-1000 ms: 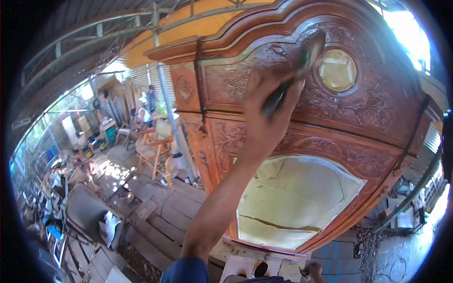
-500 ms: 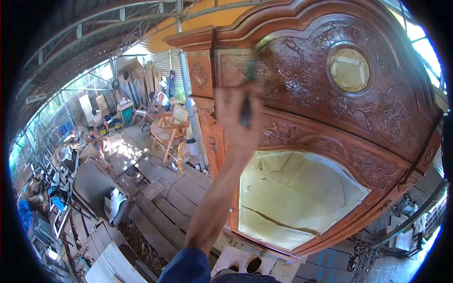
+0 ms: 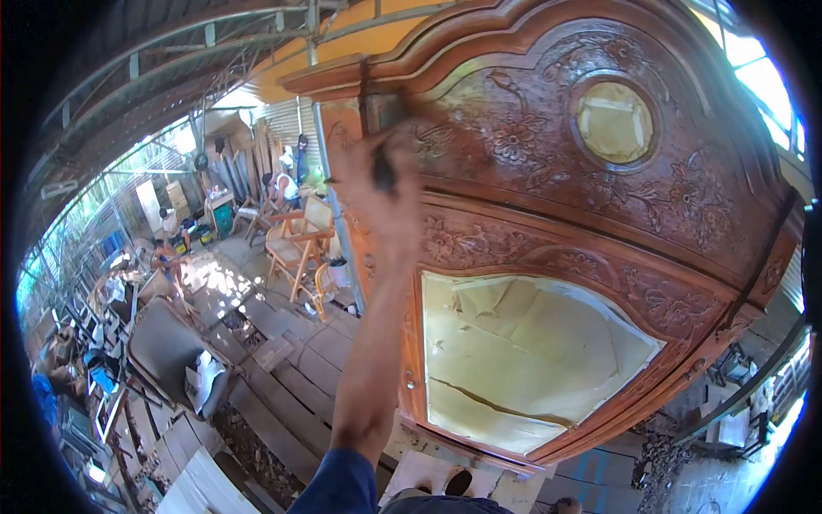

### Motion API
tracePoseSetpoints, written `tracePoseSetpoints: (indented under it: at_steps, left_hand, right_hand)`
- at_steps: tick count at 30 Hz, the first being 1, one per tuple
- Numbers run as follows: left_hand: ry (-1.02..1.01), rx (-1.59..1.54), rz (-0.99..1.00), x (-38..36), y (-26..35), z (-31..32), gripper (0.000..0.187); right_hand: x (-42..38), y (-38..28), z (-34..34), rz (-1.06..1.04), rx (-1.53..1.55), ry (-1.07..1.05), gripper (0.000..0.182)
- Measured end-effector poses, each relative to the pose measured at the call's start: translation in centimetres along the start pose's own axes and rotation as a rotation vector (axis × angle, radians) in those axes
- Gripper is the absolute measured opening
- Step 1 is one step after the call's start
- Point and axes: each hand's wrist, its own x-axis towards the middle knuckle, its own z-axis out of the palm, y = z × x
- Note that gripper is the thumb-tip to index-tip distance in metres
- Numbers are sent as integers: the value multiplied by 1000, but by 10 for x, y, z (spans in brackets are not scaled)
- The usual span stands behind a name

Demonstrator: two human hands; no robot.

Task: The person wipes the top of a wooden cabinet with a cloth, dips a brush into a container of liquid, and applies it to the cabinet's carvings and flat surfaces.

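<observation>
My left hand point(image 3: 396, 206), blurred by motion, is raised in front of the upper left of a carved wooden cabinet point(image 3: 548, 227). Its fingers are closed around a paintbrush point(image 3: 384, 167); the dark handle shows in the grip, and the smeared brush end lies over the left edge of the carved floral panel point(image 3: 514, 133). The reddish-brown wood looks glossy. Yellowish covering masks the round opening point(image 3: 615, 122) and the large lower pane point(image 3: 535, 360). Of my right hand point(image 3: 566, 506), only a small part shows at the bottom edge, its fingers unclear.
My feet stand on a pale board point(image 3: 505, 488) before the cabinet. Wooden planks point(image 3: 291, 385) cover the floor at left. Wooden chairs point(image 3: 300, 244), a dark padded panel point(image 3: 167, 351) and piled scraps point(image 3: 94, 343) stand around. Several people sit farther back.
My left hand has swept left with the paintbrush, from over the carved panel toward the cabinet's left edge. The view has shifted slightly, and the cabinet sits farther left.
</observation>
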Motion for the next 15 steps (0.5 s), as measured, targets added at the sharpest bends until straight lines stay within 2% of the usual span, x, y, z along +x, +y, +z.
tracePoseSetpoints:
  at_steps: [1, 2, 4, 5, 6, 7, 8, 9, 11, 12, 14, 15]
  left_hand:
    - [15, 92, -21, -3, -11, -9, 15]
    - [7, 53, -9, 0, -11, -4, 15]
    - [-115, 64, -122, 3, -2, 14, 16]
    - [-111, -119, -65, 6, 32, 29, 14]
    - [-118, -142, -50, 8, 58, 46, 14]
    - [-145, -206, 15, 10, 80, 62, 14]
    - [-176, -267, 77, 12, 101, 78, 17]
    - [-136, -310, 106, 20, 124, 95, 11]
    - [-110, -365, 142, 24, 158, 134, 6]
    - [-135, -437, 223, 22, 173, 153, 7]
    - [-165, -514, 317, 14, 199, 162, 8]
    - [-353, -651, 309, 3, 211, 154, 9]
  right_hand:
    - [5, 23, -8, -71, 16, -30, 27]
    - [9, 43, -14, -143, 44, -46, 27]
    - [1, 77, -9, -282, 94, -67, 26]
    - [-11, 49, -6, -141, -80, 11, 24]
    - [-2, 24, -8, -2, -254, 79, 22]
    - [4, 6, -4, 1, -231, 81, 22]
    - [5, -9, -1, -67, -308, 181, 16]
    - [7, -25, 1, -137, -387, 285, 16]
    - [11, -45, 14, -85, -293, 295, 16]
    - [13, -55, 21, -43, -217, 303, 18]
    - [-6, -75, 31, -96, -219, 281, 18]
    - [-18, -81, 36, -47, -228, 270, 19]
